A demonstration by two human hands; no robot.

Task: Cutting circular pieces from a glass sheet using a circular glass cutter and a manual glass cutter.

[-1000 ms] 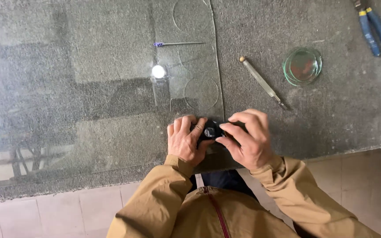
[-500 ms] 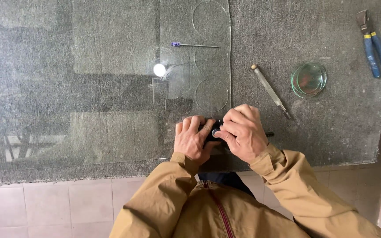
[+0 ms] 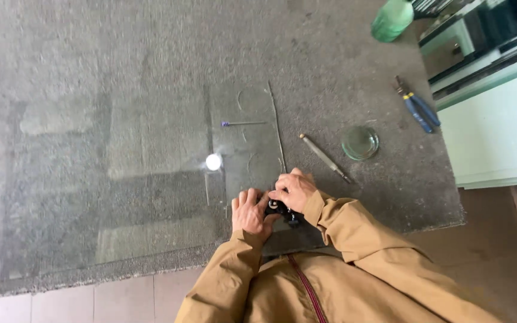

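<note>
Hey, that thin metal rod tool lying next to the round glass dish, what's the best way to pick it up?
Pinch the metal rod tool around mid-shaft from above, fingers on its two long sides. It lies flat and slanted on the grey mat, apart from the round glass dish, so both sides look free.

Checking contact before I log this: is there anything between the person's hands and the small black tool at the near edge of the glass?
Nothing visible. The left hand and the right hand both rest directly on the small black tool, which sits on the glass sheet. The metal rod and the round glass disc lie apart, to the right.
</note>
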